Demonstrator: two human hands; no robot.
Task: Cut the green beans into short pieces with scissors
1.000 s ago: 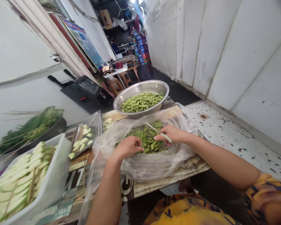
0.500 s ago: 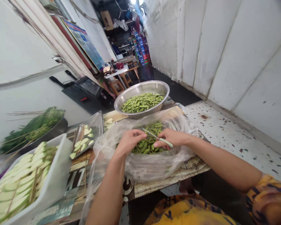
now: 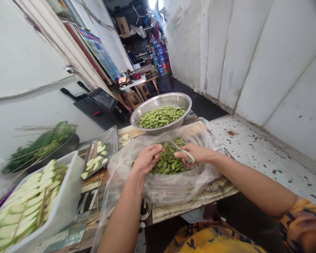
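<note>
A clear plastic bag (image 3: pixel 173 186) lies open on the wooden table edge with a heap of green bean pods (image 3: pixel 170 163) inside. My right hand (image 3: pixel 197 153) is over the heap, closed round a small knife with a pale green handle (image 3: pixel 187 155), blade pointing up and left. My left hand (image 3: pixel 147 159) hovers at the heap's left side, fingers pinched on a green pod close to the blade tip. Just behind the bag stands a steel bowl (image 3: pixel 158 100) holding more green pods (image 3: pixel 160 117).
At the left a white tub (image 3: pixel 64 203) holds pale green slices on sticks. A metal tray (image 3: pixel 109 140) with slices and a dark pan of leafy greens (image 3: pixel 39 144) sit behind it. Speckled floor (image 3: pixel 255 154) and a white wall lie to the right.
My left hand rose out of the heap with a pod and came up to the knife tip. My right hand with the knife stayed nearly in place.
</note>
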